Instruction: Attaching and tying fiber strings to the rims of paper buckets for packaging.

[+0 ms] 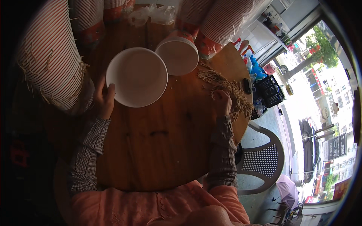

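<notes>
My left hand grips the near left side of a large white paper bowl, thumb at its rim. The bowl's round white inside faces up toward me. Just behind it on the right, a second paper tub lies tilted, its white inside showing and its side red. My right hand is at the near left edge of a loose bundle of tan straw strands, the fingers curled and pinched on some of them. How many strands are between the fingertips is too small to tell.
Tall nested stacks of red and white paper tubs stand left and at the back, some in clear plastic. A crumpled clear bag lies at the far edge of the round wooden table. Right of it are a black crate and a grey chair.
</notes>
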`<state>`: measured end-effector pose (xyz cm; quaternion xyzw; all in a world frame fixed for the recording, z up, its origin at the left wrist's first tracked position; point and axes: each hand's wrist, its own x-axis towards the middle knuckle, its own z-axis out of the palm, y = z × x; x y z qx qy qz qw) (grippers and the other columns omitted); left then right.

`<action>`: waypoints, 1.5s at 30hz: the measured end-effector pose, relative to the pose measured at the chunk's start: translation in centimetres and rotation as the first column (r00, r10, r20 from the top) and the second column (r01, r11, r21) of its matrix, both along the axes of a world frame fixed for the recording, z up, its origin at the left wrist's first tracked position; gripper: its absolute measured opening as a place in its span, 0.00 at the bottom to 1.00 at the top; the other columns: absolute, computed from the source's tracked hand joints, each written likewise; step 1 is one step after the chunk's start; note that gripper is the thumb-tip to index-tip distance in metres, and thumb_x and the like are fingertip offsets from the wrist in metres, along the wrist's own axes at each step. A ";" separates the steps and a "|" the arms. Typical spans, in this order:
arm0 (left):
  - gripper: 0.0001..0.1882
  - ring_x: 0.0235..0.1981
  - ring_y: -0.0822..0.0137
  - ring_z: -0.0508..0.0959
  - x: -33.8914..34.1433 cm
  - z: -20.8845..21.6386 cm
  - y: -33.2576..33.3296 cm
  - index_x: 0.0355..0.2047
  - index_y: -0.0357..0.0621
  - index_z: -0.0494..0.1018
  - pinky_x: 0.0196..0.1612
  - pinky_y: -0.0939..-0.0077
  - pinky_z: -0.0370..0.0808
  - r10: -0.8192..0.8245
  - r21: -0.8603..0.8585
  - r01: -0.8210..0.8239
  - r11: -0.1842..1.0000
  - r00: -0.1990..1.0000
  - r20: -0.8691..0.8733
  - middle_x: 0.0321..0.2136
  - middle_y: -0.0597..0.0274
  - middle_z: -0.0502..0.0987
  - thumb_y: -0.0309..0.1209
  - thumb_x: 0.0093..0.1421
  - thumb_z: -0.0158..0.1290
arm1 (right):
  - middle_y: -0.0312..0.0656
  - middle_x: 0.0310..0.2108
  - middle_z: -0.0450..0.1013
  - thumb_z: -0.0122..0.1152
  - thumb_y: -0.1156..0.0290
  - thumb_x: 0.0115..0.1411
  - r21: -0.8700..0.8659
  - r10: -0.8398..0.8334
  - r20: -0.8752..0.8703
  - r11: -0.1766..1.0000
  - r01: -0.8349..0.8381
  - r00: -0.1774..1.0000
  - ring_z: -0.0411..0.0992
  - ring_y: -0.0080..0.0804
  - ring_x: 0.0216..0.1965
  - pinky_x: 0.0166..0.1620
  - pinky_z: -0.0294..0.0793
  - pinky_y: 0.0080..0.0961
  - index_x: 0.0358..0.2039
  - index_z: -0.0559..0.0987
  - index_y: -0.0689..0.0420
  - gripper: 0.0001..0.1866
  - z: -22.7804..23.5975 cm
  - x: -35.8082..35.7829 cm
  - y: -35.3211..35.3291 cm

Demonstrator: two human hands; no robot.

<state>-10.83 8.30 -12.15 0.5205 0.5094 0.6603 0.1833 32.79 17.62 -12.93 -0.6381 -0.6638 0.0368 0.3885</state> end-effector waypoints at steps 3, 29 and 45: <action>0.24 0.55 0.56 0.70 -0.1 0.9 -1.3 0.59 0.34 0.61 0.54 0.65 0.70 0.170 0.260 -0.084 0.962 0.929 -0.329 0.55 0.48 0.68 0.25 0.63 0.45 | 0.42 0.40 0.73 0.59 0.68 0.57 0.016 -0.021 0.097 1.000 0.019 0.995 0.74 0.43 0.41 0.43 0.73 0.36 0.39 0.81 0.52 0.10 0.3 -0.3 0.5; 0.13 0.47 0.57 0.71 6.2 4.4 -7.0 0.34 0.45 0.73 0.55 0.56 0.62 0.045 0.225 0.148 0.963 0.738 -0.673 0.38 0.60 0.72 0.33 0.49 0.61 | 0.47 0.31 0.74 0.58 0.84 0.54 0.392 0.676 0.051 0.664 -0.637 0.735 0.75 0.45 0.29 0.31 0.75 0.30 0.36 0.75 0.61 0.09 5.9 -16.0 -10.4; 0.03 0.38 0.57 0.72 9.0 3.2 -8.1 0.31 0.41 0.71 0.53 0.59 0.64 -0.021 0.123 0.105 0.987 0.836 -0.548 0.31 0.60 0.71 0.24 0.56 0.52 | 0.43 0.28 0.72 0.59 0.81 0.55 0.217 0.737 -0.027 0.663 -0.716 0.675 0.73 0.38 0.23 0.26 0.72 0.29 0.35 0.75 0.60 0.07 6.1 -18.5 -14.0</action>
